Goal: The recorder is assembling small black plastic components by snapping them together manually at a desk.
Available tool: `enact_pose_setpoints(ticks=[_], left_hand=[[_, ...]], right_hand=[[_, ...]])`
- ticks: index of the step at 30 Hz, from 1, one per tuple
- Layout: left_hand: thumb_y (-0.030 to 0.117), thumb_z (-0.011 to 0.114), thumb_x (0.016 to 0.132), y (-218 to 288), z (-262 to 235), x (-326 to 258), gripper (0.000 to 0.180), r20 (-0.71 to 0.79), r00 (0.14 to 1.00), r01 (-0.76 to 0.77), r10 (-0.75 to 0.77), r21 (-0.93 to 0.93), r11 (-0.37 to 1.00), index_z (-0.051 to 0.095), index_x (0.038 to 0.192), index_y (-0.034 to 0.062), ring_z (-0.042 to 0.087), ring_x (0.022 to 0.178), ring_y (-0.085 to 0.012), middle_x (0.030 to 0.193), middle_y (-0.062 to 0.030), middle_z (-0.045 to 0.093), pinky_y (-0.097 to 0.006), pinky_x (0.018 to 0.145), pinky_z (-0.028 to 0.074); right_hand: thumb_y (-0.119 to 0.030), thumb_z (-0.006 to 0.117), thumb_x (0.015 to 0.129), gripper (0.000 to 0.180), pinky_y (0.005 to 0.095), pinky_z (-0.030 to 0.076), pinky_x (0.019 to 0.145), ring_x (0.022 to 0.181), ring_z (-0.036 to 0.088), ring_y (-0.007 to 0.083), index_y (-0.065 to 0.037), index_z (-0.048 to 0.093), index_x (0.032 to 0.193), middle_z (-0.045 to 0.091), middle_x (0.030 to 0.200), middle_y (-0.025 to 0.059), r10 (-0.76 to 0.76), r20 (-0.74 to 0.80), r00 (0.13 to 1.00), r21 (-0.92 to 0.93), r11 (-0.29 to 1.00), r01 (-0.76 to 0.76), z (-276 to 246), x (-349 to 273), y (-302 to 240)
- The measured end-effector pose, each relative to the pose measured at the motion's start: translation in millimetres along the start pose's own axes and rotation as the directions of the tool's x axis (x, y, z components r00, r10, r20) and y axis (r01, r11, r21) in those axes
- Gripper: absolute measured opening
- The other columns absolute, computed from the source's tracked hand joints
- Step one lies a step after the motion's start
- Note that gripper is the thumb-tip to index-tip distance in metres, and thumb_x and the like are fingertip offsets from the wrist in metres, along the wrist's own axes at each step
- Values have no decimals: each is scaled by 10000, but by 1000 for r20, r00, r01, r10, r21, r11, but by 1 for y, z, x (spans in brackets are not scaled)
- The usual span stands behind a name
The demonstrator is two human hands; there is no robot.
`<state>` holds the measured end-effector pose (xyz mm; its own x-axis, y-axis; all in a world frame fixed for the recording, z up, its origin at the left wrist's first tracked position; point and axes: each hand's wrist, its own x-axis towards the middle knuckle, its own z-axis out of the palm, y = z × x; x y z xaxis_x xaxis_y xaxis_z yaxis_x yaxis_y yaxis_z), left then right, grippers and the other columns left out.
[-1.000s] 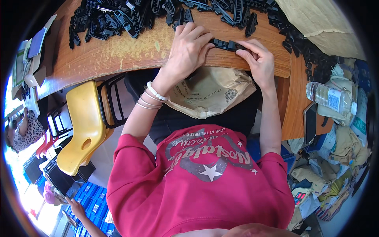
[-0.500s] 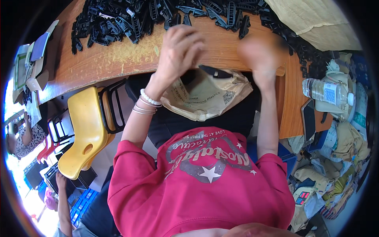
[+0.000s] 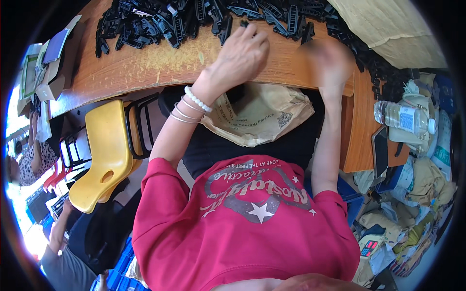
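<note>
Your left hand (image 3: 242,54) is over the wooden table (image 3: 150,70), back uppermost, at the near side of a heap of black parts (image 3: 167,24). Its fingers are bent and lie close together; a dark piece (image 3: 244,23) shows at their tips, but whether they are clamped on it cannot be determined. Your right hand (image 3: 334,63) is near the table's right-hand corner and badly blurred; you cannot be credited with either a grip or spread fingers there, as neither can be told.

The black parts lie loose and overlapping along the far side of the table, running on to the right beside a large tan paper sheet or sack (image 3: 395,36). An open brown paper bag (image 3: 264,121) sits at your lap, below the table edge. To your right are a clear bottle (image 3: 403,118) and a dark phone (image 3: 380,153); to your left, a yellow chair (image 3: 104,145).
</note>
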<state>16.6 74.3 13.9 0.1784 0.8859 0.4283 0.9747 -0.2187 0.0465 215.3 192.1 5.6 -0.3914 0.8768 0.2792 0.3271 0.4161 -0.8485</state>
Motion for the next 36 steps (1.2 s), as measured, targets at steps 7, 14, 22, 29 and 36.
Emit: enact_pose_setpoints(ticks=[7,14,22,29,36], left_hand=[[57,650,746,11,-7,-29,296,-56,998,-14,1,-226,974,574,1030,19,540,979,-302,1067,-127,550,-374,829,469],[194,754,764,5,1,-45,298,-152,921,302,-359,-304,904,643,972,12,542,932,-304,986,-119,574,-407,839,451],[153,757,742,7,1,-45,246,-184,917,275,-355,-354,894,667,924,15,553,873,-301,900,-114,585,-389,771,472],[137,755,753,7,3,-41,242,-184,915,262,-358,-404,877,665,947,23,537,854,-280,897,-95,566,-372,758,456],[80,739,751,4,2,-43,237,-160,926,247,-342,-430,869,672,968,13,531,829,-276,909,-94,581,-365,744,458]], right_hand=[[-14,699,820,181,302,487,758,829,615,190,-8,667,998,617,908,81,-139,91,986,-65,987,145,6,-15,-5],[-67,688,868,144,235,438,635,704,538,98,-7,684,999,609,850,24,-129,169,977,-124,981,151,-2,-12,0],[18,633,844,75,258,468,640,684,576,145,13,642,919,606,832,75,-187,336,923,-58,974,219,22,-7,-24],[-22,673,838,149,291,477,655,723,591,180,7,640,980,610,855,98,-177,196,965,26,984,175,19,-12,-27],[-2,752,760,262,308,490,698,793,604,209,46,645,994,624,907,115,-175,312,934,6,983,182,13,-24,-27]])
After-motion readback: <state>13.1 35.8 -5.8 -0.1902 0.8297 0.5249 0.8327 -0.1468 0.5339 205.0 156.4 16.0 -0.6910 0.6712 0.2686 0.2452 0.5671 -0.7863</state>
